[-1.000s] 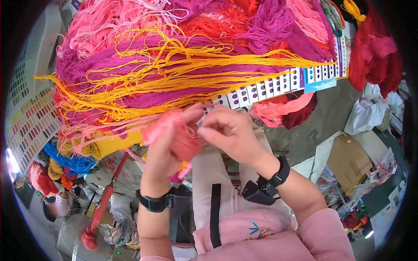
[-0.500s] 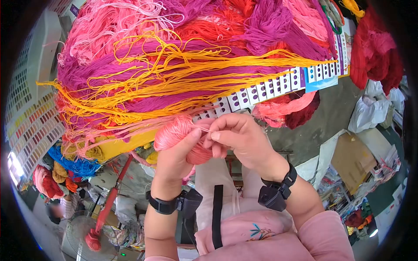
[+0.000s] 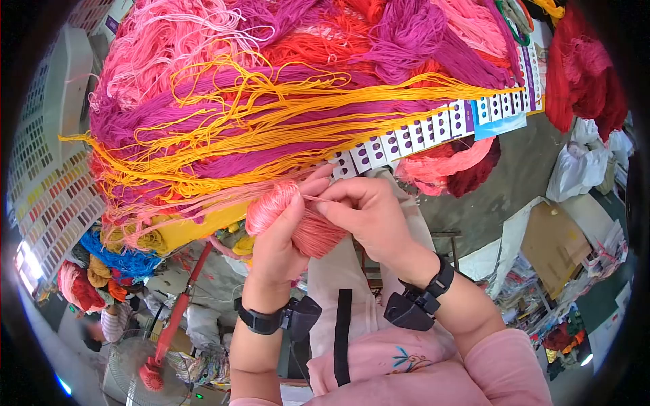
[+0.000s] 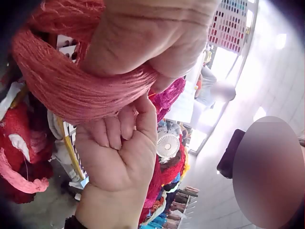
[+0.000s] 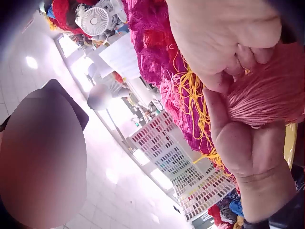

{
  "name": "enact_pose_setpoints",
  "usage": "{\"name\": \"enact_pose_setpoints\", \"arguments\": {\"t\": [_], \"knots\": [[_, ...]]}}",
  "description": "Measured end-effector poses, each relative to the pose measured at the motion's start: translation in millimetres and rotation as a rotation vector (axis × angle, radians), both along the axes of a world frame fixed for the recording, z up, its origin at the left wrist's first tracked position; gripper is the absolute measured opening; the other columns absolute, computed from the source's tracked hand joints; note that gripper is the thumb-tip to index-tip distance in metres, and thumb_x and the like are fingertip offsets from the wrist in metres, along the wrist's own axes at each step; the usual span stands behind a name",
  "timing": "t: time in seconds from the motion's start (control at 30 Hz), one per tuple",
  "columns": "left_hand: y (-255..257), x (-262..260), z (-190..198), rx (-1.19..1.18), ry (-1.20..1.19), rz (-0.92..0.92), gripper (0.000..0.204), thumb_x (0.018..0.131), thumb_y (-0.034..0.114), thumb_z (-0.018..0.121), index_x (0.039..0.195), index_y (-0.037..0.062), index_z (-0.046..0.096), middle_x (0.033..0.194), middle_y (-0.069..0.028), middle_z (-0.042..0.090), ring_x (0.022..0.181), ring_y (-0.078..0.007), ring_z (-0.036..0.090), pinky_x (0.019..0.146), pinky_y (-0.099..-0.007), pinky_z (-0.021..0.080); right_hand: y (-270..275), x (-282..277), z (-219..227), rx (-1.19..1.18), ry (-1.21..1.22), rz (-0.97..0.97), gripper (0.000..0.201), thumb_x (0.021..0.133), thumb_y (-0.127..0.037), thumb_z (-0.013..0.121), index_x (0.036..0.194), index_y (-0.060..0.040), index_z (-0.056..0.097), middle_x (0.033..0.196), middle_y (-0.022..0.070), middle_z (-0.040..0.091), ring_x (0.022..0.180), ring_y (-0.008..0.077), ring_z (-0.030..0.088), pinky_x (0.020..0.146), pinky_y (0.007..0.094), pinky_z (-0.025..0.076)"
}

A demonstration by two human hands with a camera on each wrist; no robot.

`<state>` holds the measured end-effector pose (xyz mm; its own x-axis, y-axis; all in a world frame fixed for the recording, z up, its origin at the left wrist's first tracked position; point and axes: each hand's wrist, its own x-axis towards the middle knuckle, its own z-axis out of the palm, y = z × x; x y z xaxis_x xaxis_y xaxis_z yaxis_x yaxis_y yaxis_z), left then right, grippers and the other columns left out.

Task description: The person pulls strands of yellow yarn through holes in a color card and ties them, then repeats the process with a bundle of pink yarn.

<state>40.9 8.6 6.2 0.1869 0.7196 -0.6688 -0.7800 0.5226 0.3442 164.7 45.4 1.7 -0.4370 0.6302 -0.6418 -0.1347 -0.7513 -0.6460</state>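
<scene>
In the head view my left hand [image 3: 279,247] grips a bundle of salmon-pink thread [image 3: 318,230], its thumb lying across the strands. The bundle bulges out on both sides of the thumb. My right hand [image 3: 376,215] pinches a thin pink strand [image 3: 310,197] between thumb and forefinger, close to the left thumb tip. Seen from the left wrist, the thread [image 4: 81,98] loops smoothly under the left hand [image 4: 147,36], with the right hand [image 4: 116,157] curled just below it. The right wrist view shows the strands [image 5: 271,90] fanning out beside both hands.
Long yellow threads [image 3: 284,108] lie over purple, red and pink skeins [image 3: 406,47] on the table. Punched white thread cards [image 3: 406,139] line its near edge. More red skeins [image 3: 586,81] hang at right; a fan [image 3: 150,372] stands at lower left.
The pink bundle has turned in the left hand and now bulges below its thumb. My right hand has moved to the left thumb and pinches a strand there.
</scene>
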Motion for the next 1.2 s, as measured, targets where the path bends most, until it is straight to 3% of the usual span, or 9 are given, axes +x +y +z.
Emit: {"name": "enact_pose_setpoints", "arguments": {"t": [0.2,0.27,0.43,0.53,0.57,0.67,0.73,0.97,1.2], "knots": [[-11.4,-10.3,-5.6,0.059,0.134,0.011,0.026,0.086,0.019,0.036,0.089,-0.0008,0.052,0.093,-0.0103,0.055,0.087,-0.0188,0.052,0.076,-0.0311,0.042,0.9,11.6,-1.4,0.413,-0.021,-0.269,0.008,0.076,-0.004,0.049,0.08,0.0012,0.055,0.074,0.0039,0.052,0.057,0.0069,0.046,0.05,0.0183,0.038],[-22.3,-34.6,-4.4,0.099,-0.069,0.415,0.02,0.084,0.016,0.039,0.075,0.0023,0.049,0.06,-0.0012,0.05,0.054,-0.0124,0.049,0.057,-0.0276,0.041,22.0,49.6,17.3,-0.305,0.637,-0.449,0.008,0.078,-0.008,0.047,0.082,-0.0011,0.049,0.074,0.0062,0.049,0.056,0.0116,0.046,0.048,0.0212,0.04],[-92.8,-175.6,-13.3,-0.421,0.536,0.935,0.026,0.087,0.022,0.03,0.088,0.0026,0.048,0.053,0.001,0.044,0.037,-0.0063,0.036,0.049,-0.0217,0.039,117.8,278.8,21.7,-0.059,0.305,-1.041,0.003,0.072,0.0,0.042,0.069,0.0,0.042,0.067,0.0074,0.044,0.066,0.0174,0.043,0.07,0.0309,0.038],[-82.6,-169.2,18.1,-0.342,0.175,0.914,0.03,0.087,0.022,0.03,0.101,0.0008,0.046,0.061,-0.0003,0.048,0.038,-0.0032,0.036,0.046,-0.0183,0.038,154.4,387.1,70.3,0.683,0.435,-0.448,0.008,0.073,0.003,0.037,0.074,0.0072,0.044,0.075,0.0137,0.047,0.084,0.024,0.045,0.093,0.0373,0.027],[-91.6,-170.5,24.8,-0.078,-0.317,0.768,0.032,0.087,0.022,0.03,0.106,0.0008,0.044,0.066,-0.0013,0.05,0.039,-0.0015,0.036,0.043,-0.0164,0.037,149.5,346.9,82.7,0.6,0.072,-0.695,0.012,0.073,0.0,0.04,0.08,0.0056,0.048,0.078,0.0131,0.049,0.086,0.02,0.046,0.087,0.032,0.032],[-39.2,-78.8,-5.9,-0.147,-0.109,0.134,0.023,0.083,0.014,0.043,0.101,-0.0003,0.048,0.073,-0.0025,0.052,0.045,-0.0018,0.041,0.039,-0.0144,0.035,102.9,190.9,20.8,1.025,-1.17,0.125,0.012,0.075,-0.006,0.049,0.083,-0.0009,0.056,0.084,0.0075,0.056,0.081,0.0162,0.052,0.075,0.0278,0.04],[5.5,-8.8,-5.2,-0.322,0.255,-0.156,0.02,0.081,0.011,0.049,0.096,-0.0012,0.051,0.078,-0.0047,0.054,0.06,-0.0121,0.053,0.053,-0.0221,0.042,75.3,110.1,-0.3,0.357,-0.442,-0.024,0.008,0.073,-0.005,0.054,0.079,-0.0009,0.058,0.075,0.0036,0.057,0.071,0.0094,0.052,0.064,0.0243,0.042],[22.3,46.4,-58.8,-0.344,0.574,-0.522,0.016,0.08,0.02,0.051,0.079,0.0045,0.053,0.064,-0.0023,0.054,0.056,-0.0075,0.051,0.045,-0.0195,0.038,24.1,52.6,-67.8,1.095,-0.786,0.246,0.013,0.058,-0.002,0.06,0.069,-0.0042,0.054,0.072,0.0082,0.052,0.073,0.0248,0.049,0.067,0.0343,0.037],[17.0,43.6,-57.7,-0.203,0.475,-0.254,0.013,0.082,0.015,0.047,0.077,0.004,0.053,0.057,-0.0006,0.05,0.048,-0.0078,0.046,0.045,-0.0209,0.038,13.0,49.5,-70.5,1.243,-0.666,0.218,0.018,0.06,-0.008,0.058,0.078,-0.0044,0.056,0.079,0.0085,0.049,0.073,0.0258,0.048,0.069,0.035,0.036]]}}
